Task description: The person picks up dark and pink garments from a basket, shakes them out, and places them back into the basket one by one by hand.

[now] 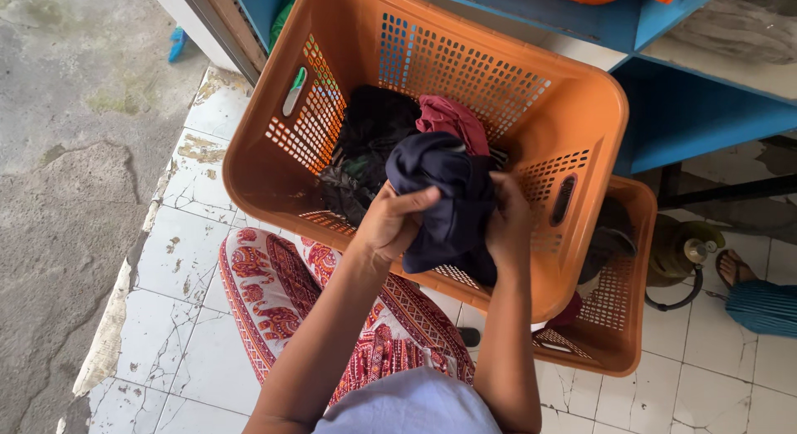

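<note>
Holding a dark navy garment (444, 201) bunched between both hands, I keep it just above the upper orange laundry basket (581, 93) so its loose end hangs back inside. My left hand (390, 226) is curled around the cloth, thumb laid over the top fold and fingers closed beneath. My right hand (508, 222) clamps the other side, fingers tucked behind the fabric where I cannot see them. Below the bundle lie a black garment (369, 131) and a maroon one (452, 118), heaped against the basket's far wall. The basket leans tilted toward me, resting on a second orange basket (623, 334), which puts its opening within reach over my patterned trousers (274, 289).
</note>
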